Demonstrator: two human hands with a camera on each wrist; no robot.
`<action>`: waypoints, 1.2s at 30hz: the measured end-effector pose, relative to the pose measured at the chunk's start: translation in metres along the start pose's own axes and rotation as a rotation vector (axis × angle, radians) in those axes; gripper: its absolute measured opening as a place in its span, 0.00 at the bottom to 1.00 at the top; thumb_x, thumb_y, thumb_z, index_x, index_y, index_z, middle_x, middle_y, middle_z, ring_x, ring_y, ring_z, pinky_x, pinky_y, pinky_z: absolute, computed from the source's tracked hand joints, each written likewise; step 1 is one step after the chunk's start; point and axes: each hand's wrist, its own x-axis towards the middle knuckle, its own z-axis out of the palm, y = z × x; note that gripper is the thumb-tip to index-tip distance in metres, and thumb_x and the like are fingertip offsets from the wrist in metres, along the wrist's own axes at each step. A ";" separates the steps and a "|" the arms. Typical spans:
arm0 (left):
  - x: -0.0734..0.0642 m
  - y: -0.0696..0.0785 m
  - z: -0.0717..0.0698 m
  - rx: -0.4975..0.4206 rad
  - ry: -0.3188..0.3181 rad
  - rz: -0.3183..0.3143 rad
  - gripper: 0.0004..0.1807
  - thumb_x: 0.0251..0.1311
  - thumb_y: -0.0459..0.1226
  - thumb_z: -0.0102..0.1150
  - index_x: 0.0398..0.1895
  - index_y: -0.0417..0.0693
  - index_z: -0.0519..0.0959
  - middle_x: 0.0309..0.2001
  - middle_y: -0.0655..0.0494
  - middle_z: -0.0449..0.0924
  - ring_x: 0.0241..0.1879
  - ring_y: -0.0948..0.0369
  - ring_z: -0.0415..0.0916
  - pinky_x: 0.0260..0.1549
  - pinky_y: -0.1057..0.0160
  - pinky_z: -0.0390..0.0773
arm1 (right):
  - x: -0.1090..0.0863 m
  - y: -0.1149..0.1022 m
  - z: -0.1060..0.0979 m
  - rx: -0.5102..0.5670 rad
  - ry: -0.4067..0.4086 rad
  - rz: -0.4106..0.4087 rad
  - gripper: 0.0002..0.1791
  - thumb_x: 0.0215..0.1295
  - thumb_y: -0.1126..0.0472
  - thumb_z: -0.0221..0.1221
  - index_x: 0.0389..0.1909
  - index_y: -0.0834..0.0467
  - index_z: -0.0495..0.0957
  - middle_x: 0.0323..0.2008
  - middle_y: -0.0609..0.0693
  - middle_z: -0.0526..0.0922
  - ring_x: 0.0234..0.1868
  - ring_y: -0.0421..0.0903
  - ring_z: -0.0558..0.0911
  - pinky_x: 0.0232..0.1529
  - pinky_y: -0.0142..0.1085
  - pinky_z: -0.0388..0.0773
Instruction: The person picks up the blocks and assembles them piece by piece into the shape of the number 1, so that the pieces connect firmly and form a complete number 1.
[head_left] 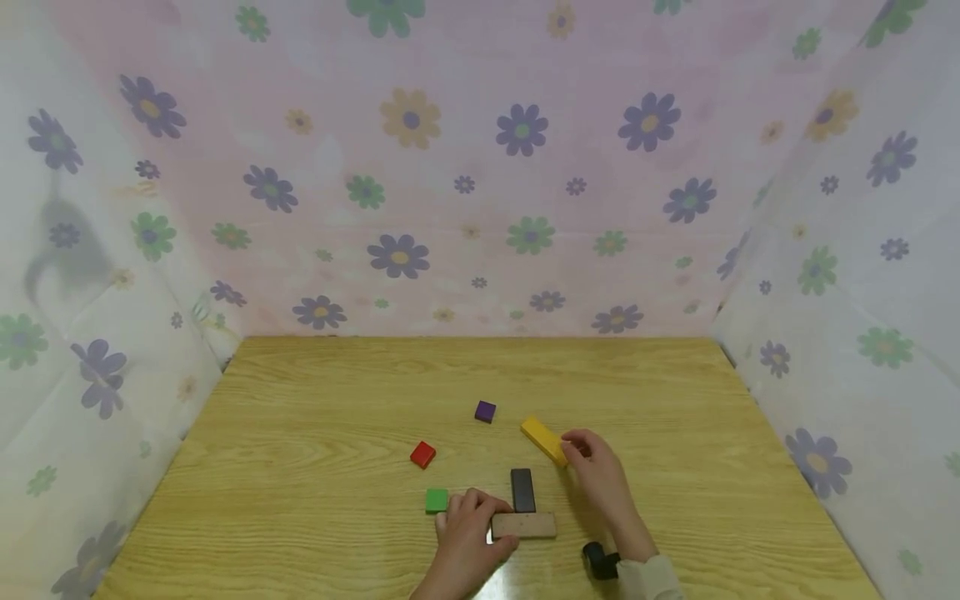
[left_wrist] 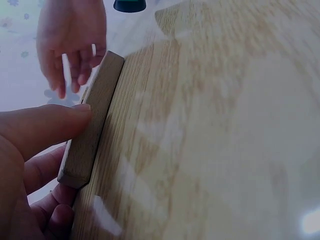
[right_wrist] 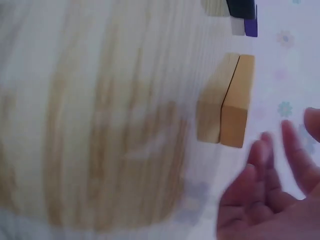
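Observation:
My left hand (head_left: pixel 467 537) grips a plain wooden block (head_left: pixel 527 526) at its left end. In the left wrist view, the thumb presses one side of that wooden block (left_wrist: pixel 90 130) and the fingers are partly hidden behind it. A dark grey block (head_left: pixel 522 490) stands at a right angle to its far side. My right hand (head_left: pixel 606 483) hovers by the near end of a yellow block (head_left: pixel 542 439). From the right wrist view, its loosely bent fingers are apart from the yellow block (right_wrist: pixel 237 102). A green block (head_left: pixel 437 500) lies close beside the left fingers.
A red block (head_left: pixel 423 454) lies to the left on the wooden table (head_left: pixel 300 500), and a purple block (head_left: pixel 485 411) farther back. The black wrist camera (head_left: pixel 600 561) sits at my right wrist. Flowered cloth (head_left: pixel 480 208) walls off the table's back and sides.

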 end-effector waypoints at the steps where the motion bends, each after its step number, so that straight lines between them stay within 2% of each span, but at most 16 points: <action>1: 0.000 0.000 0.000 -0.002 0.000 0.002 0.15 0.45 0.53 0.62 0.38 0.68 0.76 0.35 0.70 0.61 0.35 0.63 0.53 0.29 0.58 0.49 | 0.001 0.002 0.000 -0.002 -0.010 0.010 0.14 0.63 0.56 0.53 0.46 0.58 0.74 0.39 0.51 0.76 0.40 0.46 0.73 0.38 0.39 0.69; 6: 0.000 -0.001 0.001 -0.011 0.000 -0.001 0.14 0.45 0.53 0.62 0.38 0.69 0.76 0.35 0.71 0.61 0.35 0.64 0.53 0.29 0.58 0.48 | 0.005 0.012 -0.002 0.018 -0.063 0.067 0.16 0.64 0.56 0.51 0.49 0.60 0.72 0.44 0.53 0.75 0.46 0.48 0.72 0.46 0.43 0.66; 10: 0.000 -0.003 0.002 -0.023 -0.006 0.000 0.14 0.45 0.54 0.61 0.37 0.70 0.75 0.35 0.71 0.61 0.35 0.63 0.53 0.28 0.57 0.48 | 0.007 0.015 -0.004 0.035 -0.091 0.097 0.18 0.64 0.55 0.51 0.51 0.59 0.71 0.44 0.53 0.75 0.46 0.48 0.72 0.44 0.42 0.66; 12: 0.000 -0.003 0.003 -0.025 -0.009 0.000 0.14 0.45 0.55 0.61 0.37 0.70 0.75 0.36 0.71 0.61 0.35 0.63 0.53 0.28 0.57 0.48 | 0.007 0.015 -0.006 0.016 -0.107 0.084 0.19 0.63 0.54 0.51 0.52 0.60 0.70 0.44 0.53 0.75 0.45 0.47 0.72 0.42 0.41 0.67; 17: 0.000 -0.004 0.003 0.004 0.012 -0.004 0.15 0.44 0.55 0.61 0.37 0.70 0.75 0.36 0.71 0.61 0.36 0.63 0.54 0.29 0.58 0.49 | 0.014 0.014 -0.007 -0.075 -0.170 0.006 0.21 0.61 0.54 0.55 0.52 0.60 0.71 0.37 0.50 0.73 0.35 0.44 0.70 0.32 0.36 0.67; 21: 0.000 -0.001 0.002 0.006 0.020 -0.003 0.15 0.44 0.54 0.62 0.37 0.69 0.75 0.35 0.71 0.61 0.36 0.63 0.54 0.29 0.57 0.49 | 0.020 0.014 -0.006 -0.151 -0.206 -0.017 0.22 0.57 0.53 0.58 0.51 0.60 0.71 0.29 0.48 0.71 0.26 0.43 0.67 0.25 0.35 0.64; 26: -0.001 0.000 0.001 -0.009 0.008 -0.005 0.14 0.45 0.54 0.61 0.37 0.69 0.75 0.36 0.70 0.59 0.35 0.63 0.53 0.29 0.57 0.49 | 0.026 0.012 -0.002 -0.290 -0.206 -0.042 0.27 0.55 0.50 0.60 0.52 0.60 0.70 0.25 0.48 0.71 0.22 0.43 0.67 0.22 0.35 0.63; 31: -0.001 0.001 0.000 -0.018 0.004 -0.005 0.14 0.45 0.54 0.61 0.37 0.69 0.75 0.36 0.69 0.58 0.35 0.62 0.52 0.29 0.57 0.48 | 0.028 0.005 0.001 -0.396 -0.217 -0.061 0.34 0.50 0.43 0.61 0.55 0.59 0.69 0.34 0.48 0.76 0.28 0.41 0.71 0.27 0.37 0.67; 36: -0.001 0.002 0.000 -0.017 -0.002 -0.014 0.14 0.46 0.54 0.61 0.38 0.69 0.75 0.36 0.70 0.58 0.35 0.63 0.52 0.29 0.58 0.47 | 0.030 0.000 0.004 -0.429 -0.243 -0.081 0.37 0.51 0.41 0.59 0.57 0.58 0.66 0.42 0.51 0.77 0.35 0.43 0.74 0.33 0.41 0.70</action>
